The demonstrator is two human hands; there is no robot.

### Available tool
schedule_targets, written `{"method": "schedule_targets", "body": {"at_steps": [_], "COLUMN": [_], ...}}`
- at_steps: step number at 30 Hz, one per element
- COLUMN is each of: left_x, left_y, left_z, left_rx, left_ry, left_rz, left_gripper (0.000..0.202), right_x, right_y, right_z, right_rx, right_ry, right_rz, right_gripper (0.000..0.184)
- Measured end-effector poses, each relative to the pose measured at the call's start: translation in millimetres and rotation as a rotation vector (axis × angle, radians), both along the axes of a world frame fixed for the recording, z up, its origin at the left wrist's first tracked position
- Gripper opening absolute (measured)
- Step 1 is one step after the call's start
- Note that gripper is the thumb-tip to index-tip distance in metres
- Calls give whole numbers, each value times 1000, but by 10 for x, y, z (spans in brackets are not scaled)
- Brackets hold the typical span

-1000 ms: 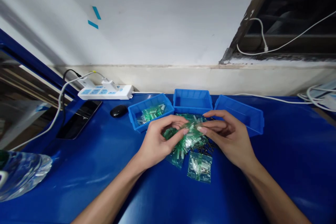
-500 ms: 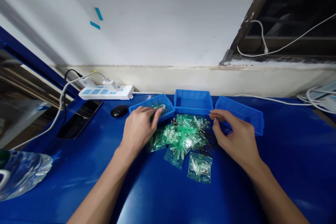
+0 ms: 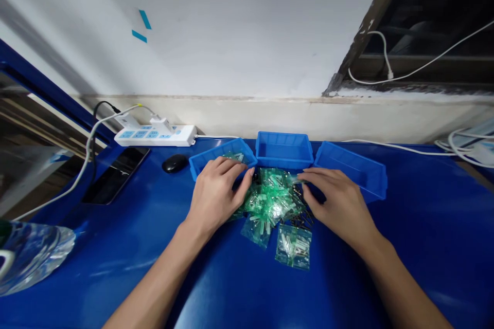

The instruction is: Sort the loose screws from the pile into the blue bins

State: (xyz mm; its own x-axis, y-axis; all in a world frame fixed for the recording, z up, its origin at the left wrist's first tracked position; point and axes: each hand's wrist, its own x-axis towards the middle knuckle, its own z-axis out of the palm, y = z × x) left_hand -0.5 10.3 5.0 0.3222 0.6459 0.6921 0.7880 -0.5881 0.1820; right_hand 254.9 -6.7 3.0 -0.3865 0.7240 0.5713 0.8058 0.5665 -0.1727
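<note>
In the head view, my left hand (image 3: 218,190) is over the near edge of the left blue bin (image 3: 204,162), its fingers bent and its thumb apart at the left side of a pile of small green-tinted plastic bags (image 3: 272,195). Nothing shows in that hand. My right hand (image 3: 341,203) reaches in from the other side, with finger and thumb closing on the edge of a small plastic bag (image 3: 295,180). Pale plugs and metal pieces show inside the bags. Loose dark screws (image 3: 303,218) lie by the pile. A separate bag (image 3: 294,247) lies in front.
Bags lie in the left bin; a middle blue bin (image 3: 284,150) and a right blue bin (image 3: 355,169) stand along the wall. On the left are a power strip (image 3: 156,136), a black mouse (image 3: 175,163), a phone (image 3: 116,176) and a large clear bottle (image 3: 38,254).
My left hand has come off the left bin, moving right and slightly down to the pile. My right hand has moved left onto the pile's right edge.
</note>
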Motion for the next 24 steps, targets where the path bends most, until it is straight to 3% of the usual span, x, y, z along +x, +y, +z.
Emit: {"method": "schedule_targets", "body": {"at_steps": [4,9,16,24], "left_x": [33,127,165,132], "left_y": [-34,-119,-155,-128], "left_z": [38,93,102,116], "left_rx": [11,55,102,92], "left_ry": [-13,121,207,194], "left_rz": [-90,-206,-243,-263], "left_gripper": [20,20,19,17], "right_x": [-44,-103,-87,-107], "right_y": [-44,-96,-57,-81], "right_z": [133,166,46,122], "right_rx": [101,-5,184,191], "right_ry": [182,370,40,70], "right_rz": [-28,-4,153,181], "right_gripper": [16,17,22,17]}}
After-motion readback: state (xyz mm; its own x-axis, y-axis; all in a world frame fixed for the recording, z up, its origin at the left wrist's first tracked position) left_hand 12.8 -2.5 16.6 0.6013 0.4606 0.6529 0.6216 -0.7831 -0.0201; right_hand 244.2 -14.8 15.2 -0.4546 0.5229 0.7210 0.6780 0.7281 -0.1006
